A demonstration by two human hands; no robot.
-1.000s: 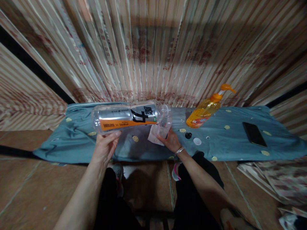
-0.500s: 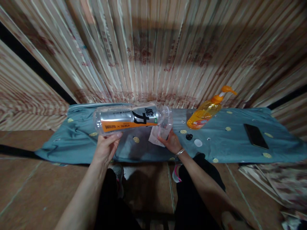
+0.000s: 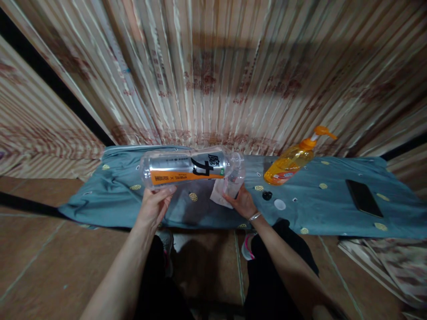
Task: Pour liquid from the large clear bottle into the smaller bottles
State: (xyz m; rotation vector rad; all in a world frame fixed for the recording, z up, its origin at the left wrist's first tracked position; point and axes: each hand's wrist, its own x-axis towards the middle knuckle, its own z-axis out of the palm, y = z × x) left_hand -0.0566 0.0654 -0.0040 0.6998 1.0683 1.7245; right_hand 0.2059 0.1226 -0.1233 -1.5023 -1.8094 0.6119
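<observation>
Bench [image 3: 313,209]: under and beyond the hands. Drink bottle [image 3: 183,166]: 1, lying sideways in left hand [image 3: 155,206], neck toward right hand [image 3: 243,203]. Container [image 3: 236,175]: 1, in right hand, at bottle's neck. Right of right hand, on bench: 2 caps [image 3: 279,204], nearest; pump bottle [image 3: 289,163], behind caps; phone [image 3: 363,198], farthest right. Curtain [image 3: 216,89]: behind bench.

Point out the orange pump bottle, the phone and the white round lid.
Orange pump bottle [image 3: 289,162]: head view, on its clear body.
Phone [image 3: 363,198]: head view, middle of its dark face.
White round lid [image 3: 279,204]: head view, its center.
</observation>
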